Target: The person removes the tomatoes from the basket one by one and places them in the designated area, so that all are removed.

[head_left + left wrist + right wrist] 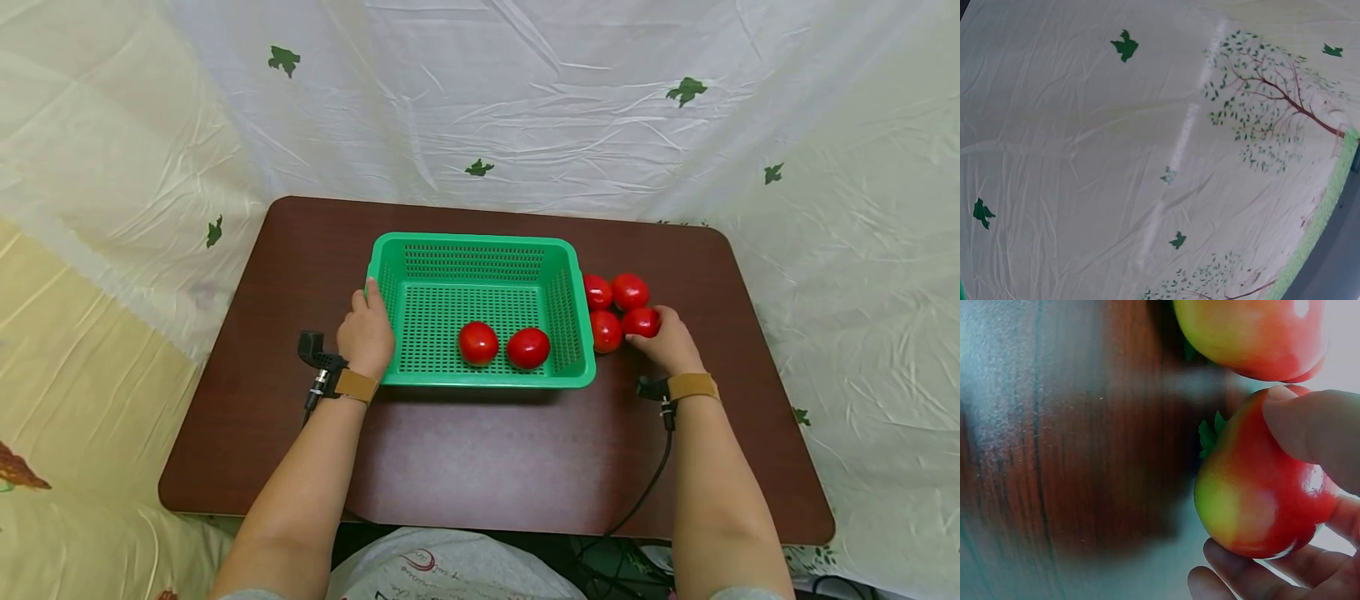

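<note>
One tomato (pixel 642 322) of four to the right of the green basket (pixel 480 237) is in the right grip (pixel 671 343), thumb on one side and curled fingers on the other; whether it has left the desk I cannot tell. It is red with a yellow-green patch and a small green leafy crown. The gloss suggests a smooth, slightly slippery skin, probably light; whether firm plastic or real fruit is unclear, so a gentle pinch around its widest part, clear of the crown, seems safest.

Just beside it, nearer the basket's right wall, sit three more tomatoes (pixel 631 292), close together. Inside the basket, two tomatoes (pixel 478 343) (pixel 528 347) rest near the front wall, a little apart.

At the basket's left rim, the left grip (pixel 366 333) touches the edge with fingers fairly straight, pinching nothing that shows; its thumb is hidden.

Under the basket is the brown desk (pixel 480 467), and behind it hangs a pale sheet (pixel 525 125) printed with green leaves. Each wrist wears a tan strap (pixel 693 386).
</note>
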Tool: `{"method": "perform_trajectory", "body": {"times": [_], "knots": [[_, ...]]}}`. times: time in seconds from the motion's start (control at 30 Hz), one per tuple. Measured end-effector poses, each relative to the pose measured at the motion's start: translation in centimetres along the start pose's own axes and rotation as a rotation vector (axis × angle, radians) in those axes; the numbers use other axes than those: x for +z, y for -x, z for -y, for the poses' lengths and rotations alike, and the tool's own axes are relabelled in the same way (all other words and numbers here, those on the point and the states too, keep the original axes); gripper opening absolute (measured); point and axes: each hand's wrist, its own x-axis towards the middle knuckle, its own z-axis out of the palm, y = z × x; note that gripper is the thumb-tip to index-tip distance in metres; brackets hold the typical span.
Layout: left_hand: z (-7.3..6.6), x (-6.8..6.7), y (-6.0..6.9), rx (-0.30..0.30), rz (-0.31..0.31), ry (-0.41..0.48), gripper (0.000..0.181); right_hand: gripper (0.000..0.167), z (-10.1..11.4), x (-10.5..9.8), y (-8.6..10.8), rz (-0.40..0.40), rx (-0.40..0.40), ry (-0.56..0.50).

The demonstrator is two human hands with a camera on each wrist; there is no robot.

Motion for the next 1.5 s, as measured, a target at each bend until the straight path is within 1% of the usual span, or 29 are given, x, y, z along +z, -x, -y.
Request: {"method": "perform_trajectory", "body": {"times": [0.23, 0.5, 0.83, 1.13, 1.3, 1.5], "knots": [[0.0, 0.0, 0.0, 0.001, -0.007, -0.001, 0.069, 0.085, -0.3, 0.2, -0.2, 0.021, 0.032, -0.005], [0.0, 0.1, 0.0, -0.001, -0.007, -0.002, 0.069, 0.087, -0.2, 0.3, -0.2, 0.009, 0.027, -0.004], [0.0, 0.1, 0.0, -0.002, -0.005, -0.007, 0.069, 0.087, -0.6, 0.7, -0.3, -0.01, 0.032, -0.009], [0.0, 0.0, 0.1, -0.005, -0.004, -0.003, 0.069, 0.091, -1.0, 0.8, -0.2, -0.022, 0.024, -0.017], [0.0, 0.0, 0.0, 0.001, -0.013, -0.001, 0.069, 0.092, -1.0, 0.6, 0.1, -0.035, 0.016, -0.024], [0.0, 0.0, 0.0, 0.001, -0.011, -0.006, 0.068, 0.092, -0.4, -0.3, 0.9, -0.046, -0.006, -0.015]]}}
